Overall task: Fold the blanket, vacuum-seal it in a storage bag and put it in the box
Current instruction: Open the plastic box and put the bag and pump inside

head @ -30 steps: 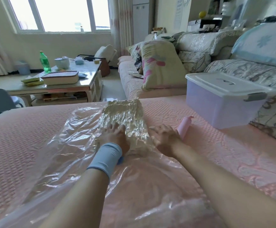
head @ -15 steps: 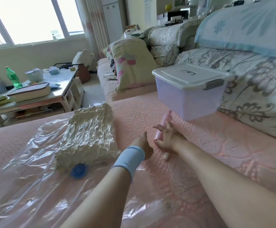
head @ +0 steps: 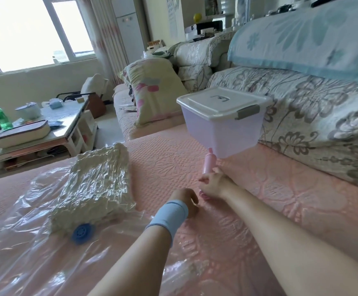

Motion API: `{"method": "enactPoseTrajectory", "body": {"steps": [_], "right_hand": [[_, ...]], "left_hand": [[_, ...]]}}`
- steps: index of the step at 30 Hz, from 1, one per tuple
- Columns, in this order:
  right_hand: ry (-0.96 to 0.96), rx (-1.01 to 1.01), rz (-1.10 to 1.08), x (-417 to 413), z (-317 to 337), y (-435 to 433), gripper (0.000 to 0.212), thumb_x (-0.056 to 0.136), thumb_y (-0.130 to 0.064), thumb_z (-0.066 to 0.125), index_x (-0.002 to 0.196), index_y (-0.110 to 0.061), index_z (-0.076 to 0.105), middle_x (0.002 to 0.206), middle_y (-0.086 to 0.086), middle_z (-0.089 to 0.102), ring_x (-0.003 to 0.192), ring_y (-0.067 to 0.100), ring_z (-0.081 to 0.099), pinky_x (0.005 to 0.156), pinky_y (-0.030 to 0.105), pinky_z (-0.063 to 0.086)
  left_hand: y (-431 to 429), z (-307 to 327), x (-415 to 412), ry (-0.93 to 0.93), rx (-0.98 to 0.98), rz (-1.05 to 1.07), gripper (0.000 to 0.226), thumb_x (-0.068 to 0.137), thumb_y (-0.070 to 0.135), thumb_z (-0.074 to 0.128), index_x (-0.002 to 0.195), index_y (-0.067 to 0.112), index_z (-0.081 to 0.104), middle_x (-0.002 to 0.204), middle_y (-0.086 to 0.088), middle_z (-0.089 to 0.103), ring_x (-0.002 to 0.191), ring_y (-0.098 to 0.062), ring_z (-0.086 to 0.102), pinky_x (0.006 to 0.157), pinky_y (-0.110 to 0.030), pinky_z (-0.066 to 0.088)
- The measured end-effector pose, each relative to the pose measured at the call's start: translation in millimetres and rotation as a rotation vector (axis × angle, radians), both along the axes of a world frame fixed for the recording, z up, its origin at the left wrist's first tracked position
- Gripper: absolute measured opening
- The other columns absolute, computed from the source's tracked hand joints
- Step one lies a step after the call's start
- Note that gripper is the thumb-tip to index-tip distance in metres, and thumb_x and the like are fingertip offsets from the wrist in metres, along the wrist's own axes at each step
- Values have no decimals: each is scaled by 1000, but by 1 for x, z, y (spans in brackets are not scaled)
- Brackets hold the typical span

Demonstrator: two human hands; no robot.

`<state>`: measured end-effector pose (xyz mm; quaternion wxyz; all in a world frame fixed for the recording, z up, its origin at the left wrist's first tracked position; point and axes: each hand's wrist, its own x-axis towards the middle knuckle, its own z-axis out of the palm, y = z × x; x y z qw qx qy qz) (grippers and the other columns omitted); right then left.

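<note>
Your right hand fingers clamp the pump, your left hand fingers I cannot tell; jerk it and it may strike the box at its 12 o'clock.

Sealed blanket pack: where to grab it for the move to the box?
Probably clamp the compressed block by its two long sides, coming down from above. It lies flat, with the blue valve at its near end; the loose film around it would just crumple.
</note>
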<state>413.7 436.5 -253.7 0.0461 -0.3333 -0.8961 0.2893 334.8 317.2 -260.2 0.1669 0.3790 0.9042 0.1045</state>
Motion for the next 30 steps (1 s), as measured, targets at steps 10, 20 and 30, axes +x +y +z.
{"method": "enactPoseTrajectory", "body": {"steps": [10,20,30], "right_hand": [[-220,237,-161,49,4,41,49,88,-5,51,132,-24,38,125,5,45,109,30,55,99,51,41],[-140,464,244,-18,28,-41,47,89,-20,54,135,-28,49,141,6,46,133,27,38,111,42,30],[-165,323,711,-70,29,-196,79,74,-63,74,144,-44,42,152,-3,35,140,23,36,108,40,38]], "left_hand": [[35,4,-3,-19,372,121,7,86,22,70,93,22,68,90,4,66,77,-12,57,69,-22,45],[-13,19,-29,227,208,-136,25,96,22,55,119,17,64,122,0,66,110,-17,60,97,-25,41],[-244,39,-88,264,16,64,8,83,36,63,84,32,56,95,6,60,86,-19,57,75,-26,45]]}}
